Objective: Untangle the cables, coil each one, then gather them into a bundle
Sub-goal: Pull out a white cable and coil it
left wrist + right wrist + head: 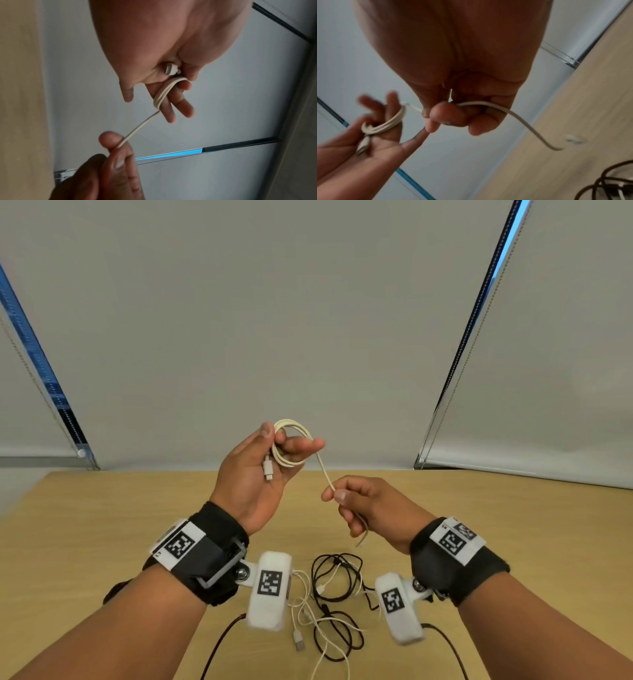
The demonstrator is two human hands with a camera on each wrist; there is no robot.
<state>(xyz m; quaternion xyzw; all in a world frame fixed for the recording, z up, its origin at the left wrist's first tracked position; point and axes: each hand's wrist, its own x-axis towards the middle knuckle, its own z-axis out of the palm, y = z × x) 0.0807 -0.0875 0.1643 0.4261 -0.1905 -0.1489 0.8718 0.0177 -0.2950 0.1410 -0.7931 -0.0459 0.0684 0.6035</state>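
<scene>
Head view looks down over both forearms. Each wrist view faces along its palm, close behind the fingers. All three share the cream cable (320,463) (137,129) (522,116) between fingertips.

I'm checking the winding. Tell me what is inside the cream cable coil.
Fingers of the left hand pass through the cream cable coil; a connector plug lies against the palm. How the innermost loops sit is hidden by them.

Lighting's soft and even, with bright blue daylight leaking through gaps between the blinds (308,320). No harsh shadows on the worktop (102,525). Head view bends straight lines at the edges. Both wrist views are dimmer, grainy, and the fingers smear with motion blur.
</scene>
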